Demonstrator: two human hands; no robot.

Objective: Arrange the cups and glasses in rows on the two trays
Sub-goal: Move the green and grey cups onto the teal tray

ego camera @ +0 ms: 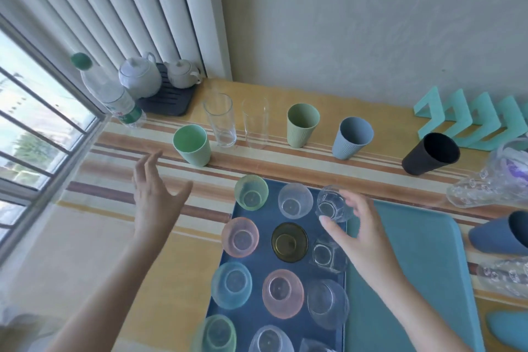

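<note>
left grip [155,194]: open, fingers spread, raised over the striped surface [285,164] left of the trays, near the mint cup [191,144] but not touching it.
right grip [363,228]: thumb and fingers flank the faceted clear glass [333,203]; the thumb tip is at its near side, and i cannot tell whether the grip actually clasps it.
faceted clear glass: far right corner of the dark blue tray [258,264], slightly tilted and blurred.
dark blue tray: carries three columns of small glasses, mouths up; far row green glass [251,192], clear glass [295,200], then the faceted one; next row pink glass [240,237], amber glass [289,241], another faceted glass [325,254]; nearer rows run blue, pink, clear and on past the frame edge.
teal tray [414,266]: just beside the dark blue tray, on its right.
row behind the trays: mint cup, two tall clear glasses [220,123], sage cup [301,124], grey-blue cup [351,137], black cup [431,153], all upright on the surface.
right edge: a dark blue cup [500,234] lies on its side beside the teal tray.
far left corner: water bottle [111,88] and two white teapots [140,76] by the window.
</note>
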